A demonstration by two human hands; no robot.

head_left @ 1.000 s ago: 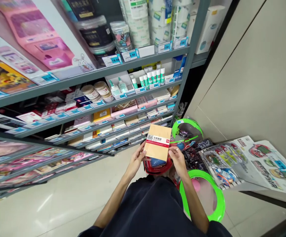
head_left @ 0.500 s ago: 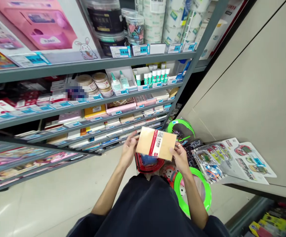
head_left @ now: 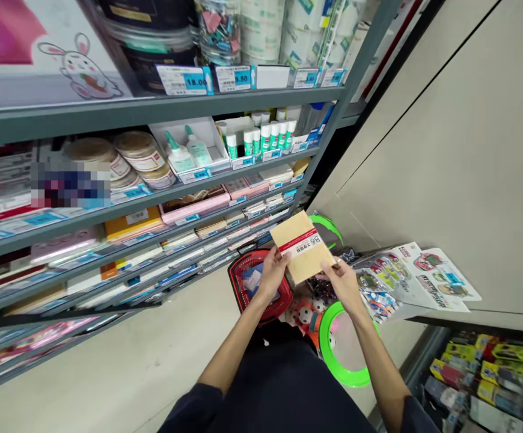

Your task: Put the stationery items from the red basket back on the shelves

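Note:
A tan pack of kraft envelopes [head_left: 301, 249], with a red and white band marked B6, is held tilted in front of me. My left hand [head_left: 273, 275] is closed on its lower left edge, thumb on top. On the lower right corner, my right hand [head_left: 343, 284] pinches it with the thumb over the face and the fingers underneath. Below my left forearm, a red shopping basket [head_left: 235, 287] rests on the floor, partly hidden by that arm. Inside it lies a blue item with a white label [head_left: 251, 278].
Grey shelving [head_left: 162, 108] on the left carries glue bottles [head_left: 180, 157], glue sticks [head_left: 266, 137] and round tubs [head_left: 139, 150]. Green-rimmed bins [head_left: 329, 358] with balls stand by my feet. Carded toys [head_left: 442, 276] lean at the right wall. Boxed goods [head_left: 496, 373] fill the lower right.
The envelope pack has turned clockwise, and my left hand has shifted to its lower edge. My view has moved closer to the shelf, and more of the red basket shows.

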